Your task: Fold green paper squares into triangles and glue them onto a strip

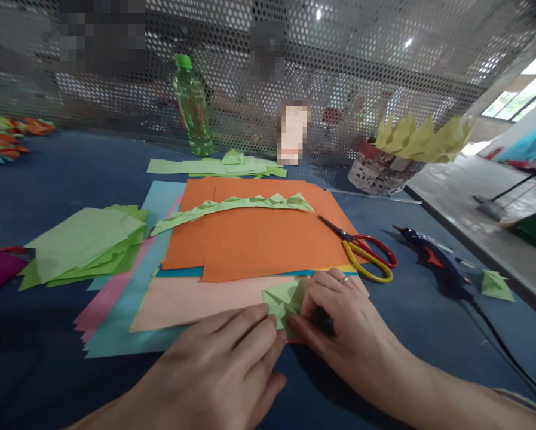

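Note:
A small piece of light green paper [284,297], creased and partly folded, lies at the front edge of a stack of coloured sheets. My right hand [339,316] pinches its right side between thumb and curled fingers. From the left, my left hand [223,364] lies with its fingers stretched out flat, fingertips touching the paper's edge. Part of the green piece is hidden under both hands. Beneath it are a pale peach sheet [196,301] and orange sheets [250,239]. A pointed, folded green paper strip [236,206] rests across the orange ones.
Scissors [361,248] with red and yellow handles and a glue gun [442,263] lie at right, its cord running forward. Green sheets [88,242] are stacked at left. Behind stand a green bottle [191,107], a newspaper-covered pot [379,170] and a perforated metal panel [232,65].

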A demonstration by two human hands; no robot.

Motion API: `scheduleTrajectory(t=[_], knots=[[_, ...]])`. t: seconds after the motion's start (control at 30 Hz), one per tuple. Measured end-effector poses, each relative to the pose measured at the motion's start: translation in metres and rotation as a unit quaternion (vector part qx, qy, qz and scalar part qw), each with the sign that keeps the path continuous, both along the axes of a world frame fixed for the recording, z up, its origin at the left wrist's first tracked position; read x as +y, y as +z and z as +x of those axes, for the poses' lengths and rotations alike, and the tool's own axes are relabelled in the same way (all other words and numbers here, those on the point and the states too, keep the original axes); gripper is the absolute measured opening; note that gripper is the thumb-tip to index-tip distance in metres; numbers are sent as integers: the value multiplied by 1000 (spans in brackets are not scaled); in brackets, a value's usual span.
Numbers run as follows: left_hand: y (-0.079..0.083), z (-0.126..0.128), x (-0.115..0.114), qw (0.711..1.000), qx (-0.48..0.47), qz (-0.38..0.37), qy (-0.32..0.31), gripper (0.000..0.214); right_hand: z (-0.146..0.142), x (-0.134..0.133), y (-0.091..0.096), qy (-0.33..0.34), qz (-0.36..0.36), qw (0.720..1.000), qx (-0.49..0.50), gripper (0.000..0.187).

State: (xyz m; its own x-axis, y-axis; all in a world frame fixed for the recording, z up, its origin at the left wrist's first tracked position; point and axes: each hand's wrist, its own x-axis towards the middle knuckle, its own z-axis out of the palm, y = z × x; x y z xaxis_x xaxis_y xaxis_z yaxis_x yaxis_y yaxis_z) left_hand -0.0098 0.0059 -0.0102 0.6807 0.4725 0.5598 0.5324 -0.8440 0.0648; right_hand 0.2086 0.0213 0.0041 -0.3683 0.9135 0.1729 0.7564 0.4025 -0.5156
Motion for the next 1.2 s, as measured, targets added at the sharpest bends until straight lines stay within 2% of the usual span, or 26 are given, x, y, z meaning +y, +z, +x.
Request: scheduleTrajectory(t=[0.23,0.47,0.6,0.77,0.93,1.2], knots=[[5,4,-3,1000,14,-2,24,32,2,3,2,-42,-16,999,-31,28],[2,3,-6,999,-5,-18,25,31,13,8,3,-30,-31,999,-16,33],[-1,2,-7,999,-13,-22,34,31,21,11,5,-27,-41,999,-14,29],[0,1,-10,999,-14,-14,33,36,29,17,7,-17,-59,998,9,30],[7,3,-9,998,-28,-28,44,35,31,23,11,10,-91,992,86,25],[3,-1,2,998,-38,50,-6,32,24,19,13,12,-116,987,115,28]])
